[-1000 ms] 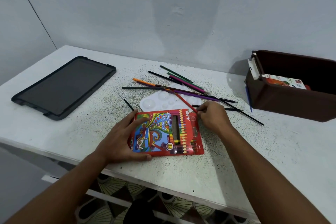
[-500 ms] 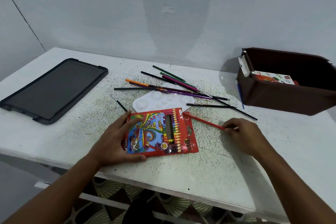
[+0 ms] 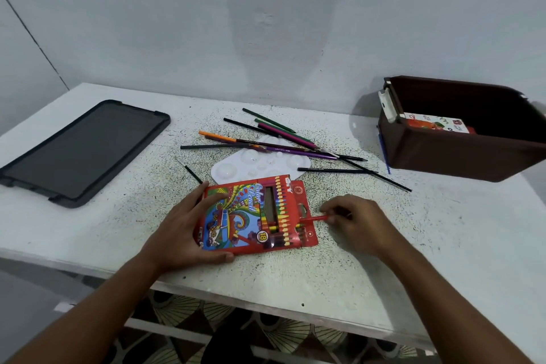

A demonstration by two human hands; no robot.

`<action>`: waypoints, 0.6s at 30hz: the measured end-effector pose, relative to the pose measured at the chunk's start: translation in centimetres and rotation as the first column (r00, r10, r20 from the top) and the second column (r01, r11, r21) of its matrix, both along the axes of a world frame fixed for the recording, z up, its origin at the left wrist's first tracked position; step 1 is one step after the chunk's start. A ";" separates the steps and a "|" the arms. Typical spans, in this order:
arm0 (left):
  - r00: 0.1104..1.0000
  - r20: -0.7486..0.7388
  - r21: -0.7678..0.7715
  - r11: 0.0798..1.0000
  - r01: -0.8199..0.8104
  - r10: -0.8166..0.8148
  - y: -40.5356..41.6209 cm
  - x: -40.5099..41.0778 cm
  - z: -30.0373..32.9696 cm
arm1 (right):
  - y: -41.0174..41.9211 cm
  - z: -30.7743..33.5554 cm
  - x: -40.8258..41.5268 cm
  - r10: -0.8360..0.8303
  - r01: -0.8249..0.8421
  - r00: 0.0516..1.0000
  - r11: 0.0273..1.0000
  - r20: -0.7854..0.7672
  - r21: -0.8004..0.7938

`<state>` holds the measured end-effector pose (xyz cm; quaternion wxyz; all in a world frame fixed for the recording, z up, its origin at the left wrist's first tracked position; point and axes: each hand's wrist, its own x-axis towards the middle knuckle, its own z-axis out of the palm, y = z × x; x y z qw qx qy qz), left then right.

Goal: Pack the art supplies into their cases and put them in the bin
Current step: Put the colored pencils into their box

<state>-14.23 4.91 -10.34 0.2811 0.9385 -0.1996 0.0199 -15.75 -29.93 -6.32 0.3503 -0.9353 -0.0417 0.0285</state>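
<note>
A red colour-pencil box (image 3: 254,216) lies flat near the table's front edge. My left hand (image 3: 189,230) grips its left end, thumb along the front edge and fingers over the top. My right hand (image 3: 357,224) pinches a red pencil (image 3: 314,218) whose tip is at the box's open right end. Several loose coloured pencils (image 3: 274,142) lie scattered behind the box, partly over a white paint palette (image 3: 260,165). The brown bin (image 3: 461,154) stands at the right with a printed case (image 3: 434,124) inside.
A black tablet in a case (image 3: 82,151) lies at the left of the speckled white table (image 3: 413,245). A blue pen (image 3: 384,151) leans by the bin's left side. A thin brush (image 3: 189,168) lies left of the palette. The wall is close behind.
My right hand carried the red pencil from the pile out to the right, then brought it back so its tip meets the box's open end. My left hand stayed on the box.
</note>
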 end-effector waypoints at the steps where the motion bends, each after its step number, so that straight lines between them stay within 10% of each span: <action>1: 1.000 0.000 -0.001 1.000 -0.002 0.002 0.0 0.0 0.0 | 0.9 -0.2 0.1 0.005 -0.005 1.000 0.998 -0.001 0.057; 18: 1.000 0.003 -0.003 1.000 -0.004 0.004 0.2 0.0 -0.2 | 3.6 -1.3 -0.3 0.037 -0.041 0.999 0.987 0.032 0.154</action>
